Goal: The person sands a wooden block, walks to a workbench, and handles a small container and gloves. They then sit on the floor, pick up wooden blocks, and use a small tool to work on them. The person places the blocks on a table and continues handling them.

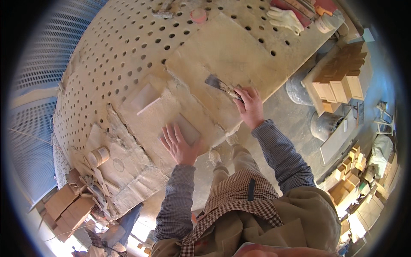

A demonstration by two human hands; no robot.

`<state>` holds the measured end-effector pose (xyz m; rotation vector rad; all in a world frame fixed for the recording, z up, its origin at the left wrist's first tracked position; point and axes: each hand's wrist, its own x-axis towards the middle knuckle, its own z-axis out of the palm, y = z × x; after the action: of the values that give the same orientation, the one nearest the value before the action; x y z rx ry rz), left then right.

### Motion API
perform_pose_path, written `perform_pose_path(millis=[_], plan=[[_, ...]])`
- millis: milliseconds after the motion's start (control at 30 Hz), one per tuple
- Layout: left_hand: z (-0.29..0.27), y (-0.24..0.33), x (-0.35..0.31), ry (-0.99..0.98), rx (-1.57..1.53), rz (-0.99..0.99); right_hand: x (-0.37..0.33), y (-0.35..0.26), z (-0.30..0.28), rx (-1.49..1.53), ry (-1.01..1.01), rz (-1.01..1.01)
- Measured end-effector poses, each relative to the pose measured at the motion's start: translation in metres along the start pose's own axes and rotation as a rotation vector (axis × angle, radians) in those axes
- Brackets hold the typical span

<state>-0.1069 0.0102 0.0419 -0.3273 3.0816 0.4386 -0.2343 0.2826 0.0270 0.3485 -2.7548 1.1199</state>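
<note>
My left hand (pixel 179 144) lies flat, fingers stretched out, on the left part of a thin grey rectangular piece (pixel 187 128) on the dusty work table. What that piece is made of I cannot tell. In my right hand (pixel 251 106) is a putty knife (pixel 225 88), its handle gripped near the table's right edge. The dark, wide blade points left and away from me, over a dusty sheet (pixel 222 47). Farther left of my left hand, a pale rectangular block (pixel 144 99) rests on another dusty sheet.
Round holes cover the table (pixel 128 47). A can (pixel 99 156) and wooden sticks (pixel 101 182) lie at left. White gloves (pixel 286 20), a container (pixel 329 22) and a pink ring (pixel 198 16) are at the far side. Stacked wooden pieces (pixel 342 77) stand right. Another person (pixel 112 233) is at lower left.
</note>
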Motion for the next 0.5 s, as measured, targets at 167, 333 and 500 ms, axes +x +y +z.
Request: perform_pose_path(millis=[167, 333, 500], plan=[[0.009, -0.006, -0.004, 0.022, -0.002, 0.025, -0.038, -0.017, 0.000, 0.164, -0.189, -0.175], [0.010, -0.006, -0.007, 0.038, -0.028, 0.036, -0.060, -0.028, 0.001, 0.085, -0.192, -0.184], [0.009, -0.007, -0.006, 0.026, -0.018, 0.030, -0.059, -0.034, 0.009, 0.096, -0.219, -0.207]])
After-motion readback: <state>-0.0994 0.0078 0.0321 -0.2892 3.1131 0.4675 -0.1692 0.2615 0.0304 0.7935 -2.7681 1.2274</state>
